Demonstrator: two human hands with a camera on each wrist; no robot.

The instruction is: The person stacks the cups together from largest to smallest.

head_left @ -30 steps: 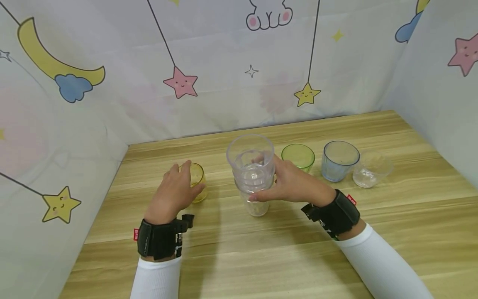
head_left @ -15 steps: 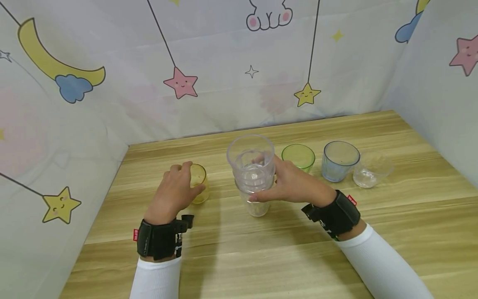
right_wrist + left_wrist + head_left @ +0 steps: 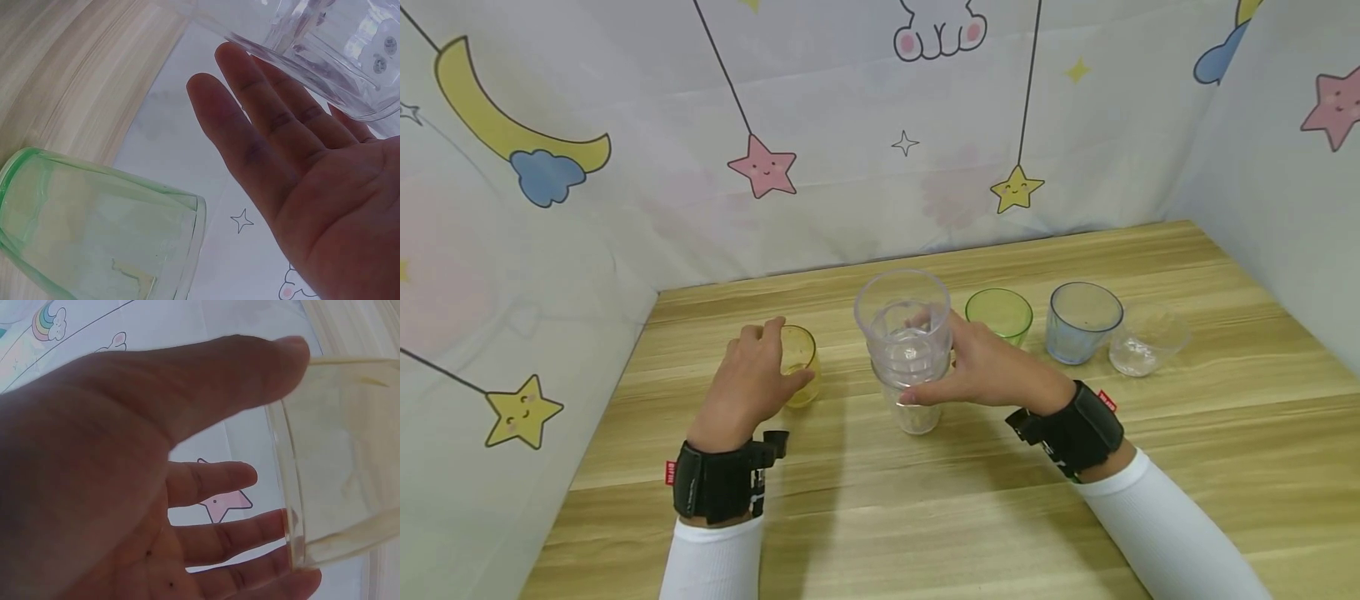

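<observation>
A stack of clear cups (image 3: 917,408) stands upright at the middle of the table, one nested in another. My right hand (image 3: 981,367) grips it from the right, thumb at the front and fingers behind. In the right wrist view, several fingers (image 3: 256,112) reach along the clear cup (image 3: 300,56). To the left, a yellow see-through cup (image 3: 801,367) sits upright. My left hand (image 3: 745,383) is at its left side with fingers extended. In the left wrist view, thumb and fingertips lie at the rim of the yellow cup (image 3: 350,456), without visibly squeezing it.
A green cup (image 3: 1000,312), a blue cup (image 3: 1082,325) and a clear cup (image 3: 1138,354) stand in a row right of my right hand. The wooden table (image 3: 880,517) meets a printed cloth wall (image 3: 850,217) at the back and both sides.
The yellow cup has shifted slightly right, out from under my left fingers, while that hand has barely moved. My right hand and the clear stack have stayed still.
</observation>
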